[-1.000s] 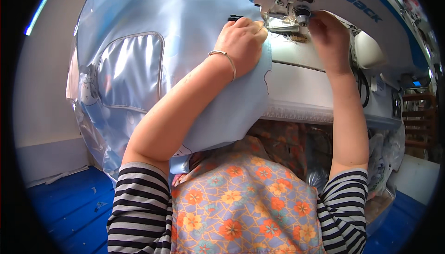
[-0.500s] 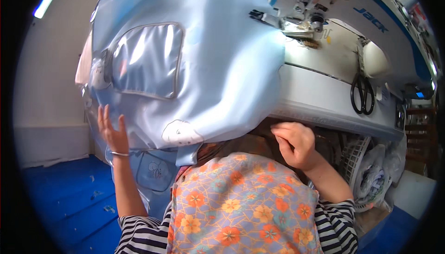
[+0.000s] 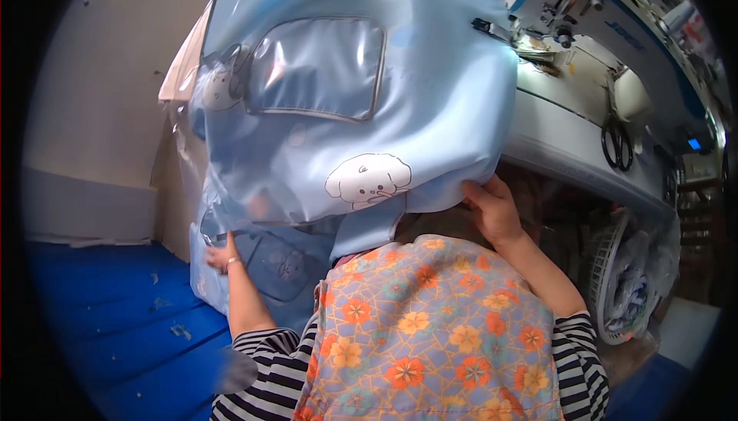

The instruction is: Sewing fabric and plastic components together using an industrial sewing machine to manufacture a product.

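Observation:
A large light-blue glossy sheet (image 3: 430, 137), printed with a white cartoon dog, spreads over the sewing table and hangs toward my lap. It bears a grey-edged clear pocket (image 3: 315, 67). My right hand (image 3: 492, 210) pinches the sheet's near edge, on the right. Low on the left, my left hand (image 3: 221, 256) has its fingers apart beside the hanging folds of the blue material; whether it touches them is hard to see. Below the main sheet hangs another blue part with a stitched pocket (image 3: 280, 263).
A white and blue sewing machine (image 3: 607, 29) stands at the upper right. Black-handled scissors (image 3: 616, 144) lie on its table (image 3: 553, 121). Under the table edge on the right is a white basket (image 3: 607, 283) with plastic-wrapped stuff. Blue covering (image 3: 100, 306) lies on the left.
My left hand has dropped from beside the sheet to its lower left. The right hand, curled below the edge before, now grips it. The whole view has shifted.

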`<state>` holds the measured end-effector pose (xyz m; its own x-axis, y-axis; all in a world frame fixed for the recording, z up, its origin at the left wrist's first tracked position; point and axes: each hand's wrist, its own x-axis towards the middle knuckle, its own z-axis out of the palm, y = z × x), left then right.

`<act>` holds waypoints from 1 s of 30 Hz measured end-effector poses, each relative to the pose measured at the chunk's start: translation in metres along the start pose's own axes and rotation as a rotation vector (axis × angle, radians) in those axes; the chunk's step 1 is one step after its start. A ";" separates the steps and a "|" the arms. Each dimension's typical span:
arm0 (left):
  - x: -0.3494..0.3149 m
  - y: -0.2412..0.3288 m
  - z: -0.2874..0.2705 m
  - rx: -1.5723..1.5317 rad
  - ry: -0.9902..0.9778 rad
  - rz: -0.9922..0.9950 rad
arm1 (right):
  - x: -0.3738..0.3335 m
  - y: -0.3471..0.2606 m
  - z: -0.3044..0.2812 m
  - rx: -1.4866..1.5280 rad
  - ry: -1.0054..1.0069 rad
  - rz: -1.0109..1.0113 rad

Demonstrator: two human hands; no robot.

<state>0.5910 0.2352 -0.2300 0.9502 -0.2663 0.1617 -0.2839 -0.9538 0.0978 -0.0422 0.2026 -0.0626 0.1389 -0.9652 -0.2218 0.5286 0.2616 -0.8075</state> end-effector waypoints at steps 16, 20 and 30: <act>-0.035 0.150 -0.059 -1.633 -1.228 0.212 | -0.013 -0.008 0.011 -0.027 0.126 0.035; -0.031 0.233 -0.082 -1.460 -1.347 0.162 | -0.012 -0.003 0.015 0.003 0.168 0.010; -0.066 0.177 -0.085 -1.807 -1.515 0.349 | -0.016 -0.015 -0.015 -1.676 0.355 -0.997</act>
<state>0.4674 0.0959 -0.1394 0.0194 -0.9941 -0.1069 0.6152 -0.0724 0.7851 -0.0647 0.2138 -0.0555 0.0890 -0.7580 0.6461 -0.9078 -0.3286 -0.2604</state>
